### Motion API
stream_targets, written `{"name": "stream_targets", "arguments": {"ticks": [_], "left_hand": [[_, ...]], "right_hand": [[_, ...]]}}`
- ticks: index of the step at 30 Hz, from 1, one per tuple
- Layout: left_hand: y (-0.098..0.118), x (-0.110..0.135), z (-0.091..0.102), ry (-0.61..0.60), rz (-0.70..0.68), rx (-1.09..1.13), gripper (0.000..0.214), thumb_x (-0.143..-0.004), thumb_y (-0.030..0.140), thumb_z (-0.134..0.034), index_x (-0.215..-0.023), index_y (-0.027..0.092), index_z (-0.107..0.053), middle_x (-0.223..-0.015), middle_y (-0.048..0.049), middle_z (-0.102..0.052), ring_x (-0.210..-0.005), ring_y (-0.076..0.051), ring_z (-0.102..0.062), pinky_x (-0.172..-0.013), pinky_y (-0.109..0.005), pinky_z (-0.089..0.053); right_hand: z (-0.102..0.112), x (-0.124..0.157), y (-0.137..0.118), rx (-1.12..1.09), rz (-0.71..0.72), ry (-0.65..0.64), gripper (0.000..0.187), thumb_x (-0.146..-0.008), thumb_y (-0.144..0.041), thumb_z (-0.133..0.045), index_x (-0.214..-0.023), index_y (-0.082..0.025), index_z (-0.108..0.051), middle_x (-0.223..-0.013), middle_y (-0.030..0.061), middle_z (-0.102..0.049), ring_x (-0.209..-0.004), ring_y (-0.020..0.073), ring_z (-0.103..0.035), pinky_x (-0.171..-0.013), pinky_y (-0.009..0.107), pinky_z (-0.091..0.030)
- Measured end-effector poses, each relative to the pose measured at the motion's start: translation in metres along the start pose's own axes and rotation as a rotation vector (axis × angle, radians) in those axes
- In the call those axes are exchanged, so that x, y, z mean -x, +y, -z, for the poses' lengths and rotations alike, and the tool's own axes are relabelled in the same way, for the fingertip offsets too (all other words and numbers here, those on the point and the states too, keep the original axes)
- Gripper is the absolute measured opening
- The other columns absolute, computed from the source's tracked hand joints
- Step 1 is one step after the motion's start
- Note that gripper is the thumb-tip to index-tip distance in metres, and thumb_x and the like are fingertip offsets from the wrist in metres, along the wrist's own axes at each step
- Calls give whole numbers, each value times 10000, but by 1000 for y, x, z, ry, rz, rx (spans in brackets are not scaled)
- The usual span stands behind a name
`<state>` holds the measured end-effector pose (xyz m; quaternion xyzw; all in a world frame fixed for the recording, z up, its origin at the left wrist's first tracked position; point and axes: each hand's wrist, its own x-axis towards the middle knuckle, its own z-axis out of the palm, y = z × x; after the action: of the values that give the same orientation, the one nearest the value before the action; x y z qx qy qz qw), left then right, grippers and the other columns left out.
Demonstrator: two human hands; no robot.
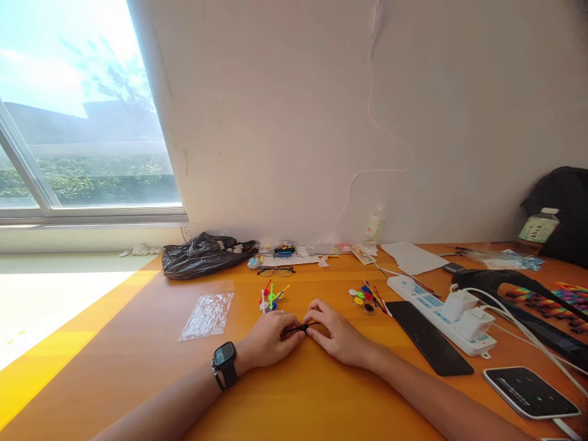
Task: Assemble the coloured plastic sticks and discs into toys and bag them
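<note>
My left hand [275, 337] and my right hand [339, 335] meet above the table, fingertips closed in a pinch. Between them is a small black plastic piece [305, 328] with thin stick-like ends; the fingers hide part of it. Just beyond my left hand lies a cluster of coloured plastic sticks and round pieces [271, 296] in red, white, green, blue and yellow. To the right of my right hand, several loose coloured discs [358, 297] lie beside a bunch of thin coloured sticks [375, 296].
A clear plastic bag [206, 313] lies left. Glasses [276, 270] and a black bag [206, 254] are farther back. On the right are a black phone [427, 337], a power strip [432, 306] with chargers and cables, and a black-screened device [531, 392]. A bottle [375, 225] stands by the wall.
</note>
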<state>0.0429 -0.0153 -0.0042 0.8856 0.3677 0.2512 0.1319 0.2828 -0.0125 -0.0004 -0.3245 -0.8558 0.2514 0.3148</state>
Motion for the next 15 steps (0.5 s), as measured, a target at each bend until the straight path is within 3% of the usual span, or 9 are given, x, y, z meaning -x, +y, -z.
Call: {"name": "stream_targets", "arguments": {"ticks": [6, 15], "left_hand": [[-5, -2, -9, 26, 16, -65, 130, -951, 266, -617, -851, 211, -680, -820, -46, -741, -886, -237, -647, -773, -317, -443], [0, 0, -5, 39, -27, -3, 94, -968, 244, -612, -978, 223, -703, -908, -36, -728, -846, -200, -637, -805, -324, -441]], "right_hand": [[-3, -1, 5, -3, -15, 2, 110, -1000, -221, -629, -1072, -241, -709, -1170, 63, -601, -1106, 230, -623, -1042, 379, -495], [-3, -6, 8, -54, -79, -3, 32, -943, -195, -690, -969, -209, -703, -1143, 57, -608, -1080, 226, -636, -1020, 369, -499]]}}
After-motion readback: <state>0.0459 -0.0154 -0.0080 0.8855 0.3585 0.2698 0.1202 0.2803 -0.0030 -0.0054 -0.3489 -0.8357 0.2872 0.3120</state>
